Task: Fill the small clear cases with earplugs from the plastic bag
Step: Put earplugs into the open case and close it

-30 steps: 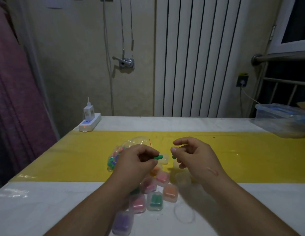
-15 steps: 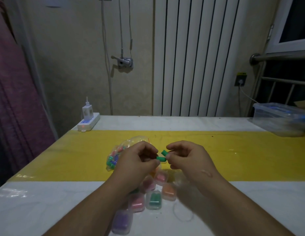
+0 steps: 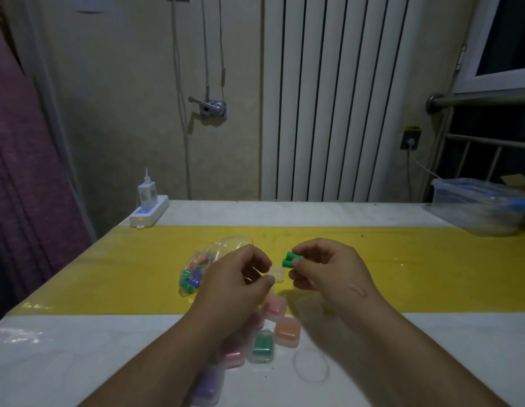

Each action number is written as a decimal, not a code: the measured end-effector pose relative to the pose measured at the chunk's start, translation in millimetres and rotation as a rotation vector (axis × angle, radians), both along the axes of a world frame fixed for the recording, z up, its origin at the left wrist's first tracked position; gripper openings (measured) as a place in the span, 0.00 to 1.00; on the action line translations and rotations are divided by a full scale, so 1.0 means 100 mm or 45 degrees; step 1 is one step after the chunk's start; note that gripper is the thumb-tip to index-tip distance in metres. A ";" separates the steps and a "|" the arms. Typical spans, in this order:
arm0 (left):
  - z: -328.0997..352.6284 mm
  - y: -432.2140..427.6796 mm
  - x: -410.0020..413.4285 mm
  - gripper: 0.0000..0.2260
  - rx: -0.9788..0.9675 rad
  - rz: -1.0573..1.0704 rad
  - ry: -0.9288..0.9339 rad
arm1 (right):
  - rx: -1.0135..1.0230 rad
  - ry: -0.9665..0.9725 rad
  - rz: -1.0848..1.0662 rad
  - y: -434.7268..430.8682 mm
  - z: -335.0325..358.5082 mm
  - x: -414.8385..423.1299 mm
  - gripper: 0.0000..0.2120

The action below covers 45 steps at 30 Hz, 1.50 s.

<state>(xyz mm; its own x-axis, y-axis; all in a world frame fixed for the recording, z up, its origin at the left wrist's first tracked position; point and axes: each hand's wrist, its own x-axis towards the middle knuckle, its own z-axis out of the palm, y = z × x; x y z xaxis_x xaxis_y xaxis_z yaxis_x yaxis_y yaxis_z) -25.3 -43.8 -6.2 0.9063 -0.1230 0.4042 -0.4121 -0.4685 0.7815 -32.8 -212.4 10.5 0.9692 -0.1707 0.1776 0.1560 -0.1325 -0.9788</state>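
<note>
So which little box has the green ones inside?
The green-filled case, sitting between the orange case on its right and a pink case on its left. No other case shows green inside.

I count two green earplugs [image 3: 290,259], both in my view of the right hand [image 3: 323,268]. One plastic bag [image 3: 208,259] sits at ten o'clock from the hands, its earplugs too jumbled to number. At six o'clock I make out five filled cases: two pink cases [image 3: 274,308], one orange case [image 3: 287,331], one green case [image 3: 261,346] and one purple case [image 3: 207,386]. Any under the forearm I cannot count. There is one empty case [image 3: 278,273], one rubber band [image 3: 311,367], one power strip [image 3: 149,214] and one storage bin [image 3: 478,207].
</note>
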 end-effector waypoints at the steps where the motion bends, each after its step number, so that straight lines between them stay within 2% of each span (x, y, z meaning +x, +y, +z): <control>1: -0.01 -0.02 -0.01 0.04 0.150 -0.024 -0.074 | 0.015 -0.015 -0.028 -0.04 0.01 0.01 0.07; 2: 0.01 -0.04 -0.04 0.01 0.313 -0.081 -0.149 | 0.013 -0.026 -0.055 -0.08 0.02 0.03 0.07; 5: 0.02 -0.11 -0.08 0.15 0.756 -0.358 -0.306 | -0.003 -0.043 -0.106 -0.15 0.00 0.06 0.08; 8: -0.02 -0.15 -0.09 0.22 1.062 -0.511 -0.270 | -0.006 -0.036 -0.142 -0.16 -0.03 0.09 0.08; 13: -0.03 -0.15 -0.09 0.10 0.999 -0.450 -0.342 | -0.017 -0.020 -0.147 -0.17 -0.03 0.10 0.06; 17: -0.02 -0.21 -0.11 0.07 1.041 -0.362 -0.425 | -0.037 -0.020 -0.153 -0.15 -0.03 0.10 0.06; 19: -0.03 -0.22 -0.13 0.10 1.027 -0.354 -0.420 | -0.046 -0.019 -0.153 -0.14 -0.03 0.10 0.06; 23: -0.05 -0.22 -0.16 0.20 1.171 -0.448 -0.448 | -0.043 -0.032 -0.162 -0.15 -0.01 0.09 0.05; 27: -0.05 -0.25 -0.19 0.20 1.212 -0.612 -0.416 | -0.035 -0.023 -0.180 -0.16 -0.01 0.10 0.04; 31: -0.08 -0.25 -0.15 0.16 1.210 -0.578 -0.455 | -0.036 -0.007 -0.174 -0.16 -0.01 0.10 0.04; 34: -0.06 -0.27 -0.18 0.14 1.132 -0.522 -0.524 | -0.063 -0.007 -0.182 -0.16 -0.02 0.10 0.05; 36: 0.00 -0.26 -0.22 0.15 0.992 -0.466 -0.475 | -0.065 -0.004 -0.183 -0.16 -0.02 0.09 0.06; 38: 0.09 -0.22 -0.22 0.15 0.736 -0.398 -0.296 | -0.018 -0.010 -0.172 -0.15 0.00 0.08 0.08; 42: 0.04 -0.04 -0.09 0.27 0.146 -0.350 -0.031 | -0.041 -0.030 -0.085 -0.11 0.03 0.03 0.11; 45: -0.01 0.07 -0.04 0.24 -0.061 -0.285 0.079 | -0.062 -0.002 -0.019 -0.04 0.01 -0.01 0.12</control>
<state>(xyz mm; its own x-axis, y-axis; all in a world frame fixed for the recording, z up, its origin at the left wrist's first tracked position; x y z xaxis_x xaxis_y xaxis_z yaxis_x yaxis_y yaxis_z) -29.4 -36.9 -7.0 0.8819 -0.3060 0.3586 -0.4519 -0.3321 0.8280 -33.5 -216.9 11.8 0.9663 -0.1760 0.1877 0.1554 -0.1823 -0.9709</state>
